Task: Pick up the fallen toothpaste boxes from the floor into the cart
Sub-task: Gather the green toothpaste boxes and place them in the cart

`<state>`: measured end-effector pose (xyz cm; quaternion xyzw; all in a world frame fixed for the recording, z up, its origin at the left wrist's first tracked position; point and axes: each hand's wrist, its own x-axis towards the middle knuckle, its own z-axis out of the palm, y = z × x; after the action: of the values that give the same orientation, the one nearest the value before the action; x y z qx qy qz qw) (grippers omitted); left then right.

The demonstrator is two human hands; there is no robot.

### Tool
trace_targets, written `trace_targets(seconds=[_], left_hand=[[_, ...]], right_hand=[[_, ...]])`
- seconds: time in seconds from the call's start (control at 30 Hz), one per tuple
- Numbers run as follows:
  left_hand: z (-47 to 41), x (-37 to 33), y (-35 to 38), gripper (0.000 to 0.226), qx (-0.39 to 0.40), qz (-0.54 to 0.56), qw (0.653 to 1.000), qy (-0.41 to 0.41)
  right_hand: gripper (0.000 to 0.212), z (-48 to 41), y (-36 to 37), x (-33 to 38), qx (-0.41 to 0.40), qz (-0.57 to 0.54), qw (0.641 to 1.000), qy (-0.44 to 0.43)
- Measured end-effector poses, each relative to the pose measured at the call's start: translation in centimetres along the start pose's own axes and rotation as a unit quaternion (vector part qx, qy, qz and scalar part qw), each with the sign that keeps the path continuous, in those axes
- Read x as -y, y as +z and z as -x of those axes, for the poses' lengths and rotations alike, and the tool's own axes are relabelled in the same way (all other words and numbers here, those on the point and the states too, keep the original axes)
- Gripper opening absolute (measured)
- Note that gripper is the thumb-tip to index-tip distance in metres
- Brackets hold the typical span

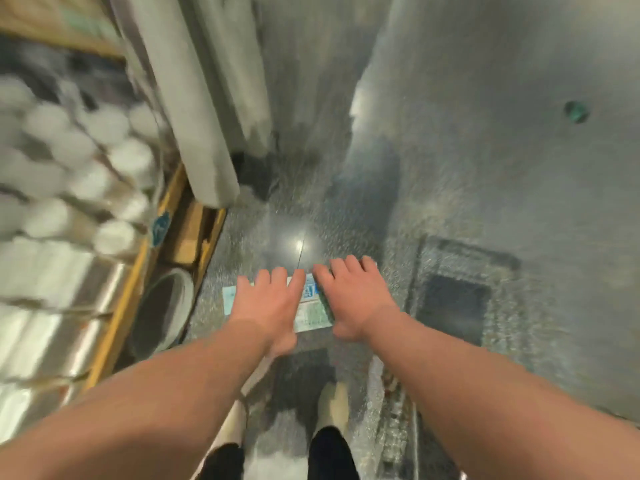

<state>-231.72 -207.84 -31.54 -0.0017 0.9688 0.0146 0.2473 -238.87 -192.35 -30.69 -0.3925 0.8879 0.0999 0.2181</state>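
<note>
left hand (268, 303) grip spread over flat pale toothpaste boxes (313, 311) | right hand (356, 299) grip spread, same | glossy speckled floor (485, 168), shelf (114, 317) edge left, open right

Floor (485, 168): grey speckled, glossy (one bright glare spot).
Shelf (117, 306): yellow-edged, left, blurred white goods.

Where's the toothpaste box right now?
The toothpaste box lies on the floor at lower centre, under the left hand and right hand, beside the shelf.
</note>
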Motion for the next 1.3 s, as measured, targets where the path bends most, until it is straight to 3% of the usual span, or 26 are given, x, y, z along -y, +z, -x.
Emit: trace_targets(seconds=[0.23, 0.57, 0.73, 0.93, 1.3], left_hand=[[10.8, -4.7, -18.0, 0.081, -0.123, -0.034, 0.983, 0.129], [25.5, -17.6, -30.9, 0.084, -0.281, -0.118, 0.878, 0.369], [33.8, -25.6, -31.2, 0.082, -0.285, -0.111, 0.857, 0.415], [40.8, -33.8, -27.6, 0.076, -0.286, -0.108, 0.839, 0.451], [47.6, -45.3, -15.1, 0.082, -0.235, -0.068, 0.867, 0.434]], right_hand=[[0.085, 18.1, -16.9, -0.9, -0.091, 0.019, 0.987, 0.129], [0.079, 44.5, -25.6, 2.6, -0.124, 0.040, 0.912, 0.389], [0.081, 56.6, -24.4, 4.9, -0.125, 0.031, 0.880, 0.457], [0.087, 67.3, -19.6, 6.4, -0.098, 0.020, 0.868, 0.487], [0.088, 78.1, -8.1, 5.9, 0.002, 0.015, 0.885, 0.466]])
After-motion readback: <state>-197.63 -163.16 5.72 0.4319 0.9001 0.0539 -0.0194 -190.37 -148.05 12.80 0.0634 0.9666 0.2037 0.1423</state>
